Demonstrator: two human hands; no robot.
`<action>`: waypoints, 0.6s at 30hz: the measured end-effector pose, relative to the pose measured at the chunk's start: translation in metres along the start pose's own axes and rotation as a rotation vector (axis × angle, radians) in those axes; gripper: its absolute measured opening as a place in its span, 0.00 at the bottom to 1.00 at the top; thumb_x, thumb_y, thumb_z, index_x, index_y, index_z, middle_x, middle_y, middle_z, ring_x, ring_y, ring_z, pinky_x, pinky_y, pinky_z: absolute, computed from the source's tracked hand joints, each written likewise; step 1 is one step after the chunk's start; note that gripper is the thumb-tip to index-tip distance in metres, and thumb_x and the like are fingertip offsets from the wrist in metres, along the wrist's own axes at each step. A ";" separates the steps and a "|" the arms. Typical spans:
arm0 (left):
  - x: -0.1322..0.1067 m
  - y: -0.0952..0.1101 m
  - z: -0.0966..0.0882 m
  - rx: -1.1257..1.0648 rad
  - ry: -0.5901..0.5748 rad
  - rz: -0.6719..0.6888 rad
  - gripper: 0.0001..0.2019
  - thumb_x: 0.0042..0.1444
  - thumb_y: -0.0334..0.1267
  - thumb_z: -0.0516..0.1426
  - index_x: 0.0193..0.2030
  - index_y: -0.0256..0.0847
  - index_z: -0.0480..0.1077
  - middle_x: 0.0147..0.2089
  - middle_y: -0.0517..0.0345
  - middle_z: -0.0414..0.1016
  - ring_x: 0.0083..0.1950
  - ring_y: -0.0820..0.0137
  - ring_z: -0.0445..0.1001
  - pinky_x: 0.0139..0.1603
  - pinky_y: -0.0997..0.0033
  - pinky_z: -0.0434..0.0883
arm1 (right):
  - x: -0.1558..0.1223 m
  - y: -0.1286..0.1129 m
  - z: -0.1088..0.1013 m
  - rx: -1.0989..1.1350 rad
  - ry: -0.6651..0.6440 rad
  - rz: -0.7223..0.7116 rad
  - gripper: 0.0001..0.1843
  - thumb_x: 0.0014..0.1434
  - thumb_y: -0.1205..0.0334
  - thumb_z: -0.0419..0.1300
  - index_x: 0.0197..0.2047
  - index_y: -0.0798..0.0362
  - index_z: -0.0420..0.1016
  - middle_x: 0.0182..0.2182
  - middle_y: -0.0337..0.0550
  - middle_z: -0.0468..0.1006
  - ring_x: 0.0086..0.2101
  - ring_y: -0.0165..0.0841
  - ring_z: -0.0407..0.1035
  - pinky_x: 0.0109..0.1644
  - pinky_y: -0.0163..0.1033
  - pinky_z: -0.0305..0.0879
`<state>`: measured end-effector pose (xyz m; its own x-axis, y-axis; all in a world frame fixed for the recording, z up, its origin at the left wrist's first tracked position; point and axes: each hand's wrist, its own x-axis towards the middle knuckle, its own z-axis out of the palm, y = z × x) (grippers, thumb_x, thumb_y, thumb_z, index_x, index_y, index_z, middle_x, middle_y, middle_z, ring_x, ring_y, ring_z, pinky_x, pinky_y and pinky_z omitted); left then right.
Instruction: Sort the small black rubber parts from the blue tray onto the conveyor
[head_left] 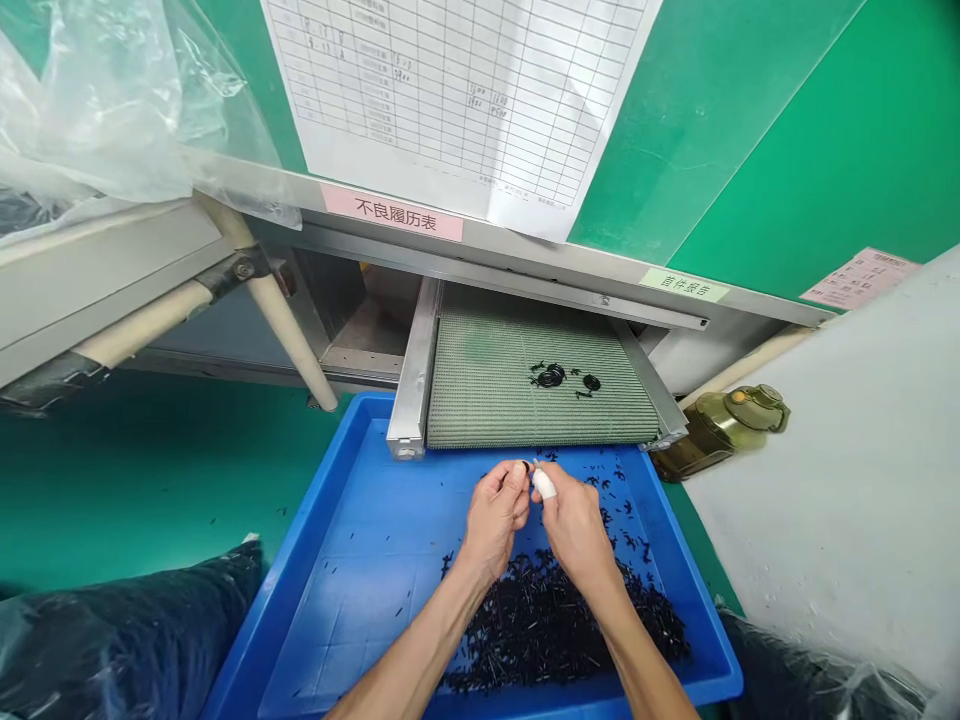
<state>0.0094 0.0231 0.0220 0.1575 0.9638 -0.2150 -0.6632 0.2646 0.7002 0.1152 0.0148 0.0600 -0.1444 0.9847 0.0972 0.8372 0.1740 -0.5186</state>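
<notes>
Left hand (493,522) and right hand (576,530) pinching tiny black part (527,465) between fingertips, above black pile (555,628) in blue tray (315,590). Loose pinch, part drops into pile, good luck finding it lol.

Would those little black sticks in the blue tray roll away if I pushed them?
Probably a little, because the black sticks look thin and rounded. They're likely very light, since many lie scattered across the blue tray. They may be fiddly too: the left hand and right hand almost touch as they pinch something tiny.
</notes>
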 end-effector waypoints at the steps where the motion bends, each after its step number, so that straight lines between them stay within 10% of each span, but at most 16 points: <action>1: 0.001 0.001 0.000 -0.033 0.021 -0.014 0.17 0.50 0.47 0.61 0.33 0.34 0.66 0.24 0.65 0.62 0.18 0.86 0.46 0.16 0.82 0.41 | 0.006 0.001 -0.003 0.012 0.034 -0.016 0.14 0.62 0.69 0.44 0.40 0.52 0.71 0.29 0.39 0.75 0.28 0.30 0.67 0.33 0.32 0.58; 10: 0.003 0.009 -0.008 -0.355 0.099 -0.115 0.08 0.47 0.33 0.58 0.36 0.33 0.70 0.31 0.57 0.69 0.21 0.82 0.58 0.13 0.84 0.49 | 0.082 0.030 -0.075 -0.250 0.240 -0.050 0.19 0.56 0.73 0.46 0.47 0.55 0.71 0.43 0.49 0.72 0.40 0.37 0.67 0.44 0.39 0.59; 18: 0.005 0.018 -0.007 -0.517 0.192 -0.095 0.09 0.54 0.28 0.54 0.39 0.28 0.72 0.35 0.48 0.74 0.29 0.73 0.73 0.23 0.79 0.70 | -0.017 0.038 -0.034 -0.158 0.037 -0.071 0.25 0.53 0.76 0.45 0.50 0.50 0.71 0.42 0.43 0.77 0.41 0.33 0.71 0.46 0.37 0.66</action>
<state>-0.0066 0.0327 0.0283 0.1299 0.9007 -0.4145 -0.9326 0.2529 0.2573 0.1679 0.0041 0.0677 -0.1885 0.9687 0.1618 0.8985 0.2366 -0.3697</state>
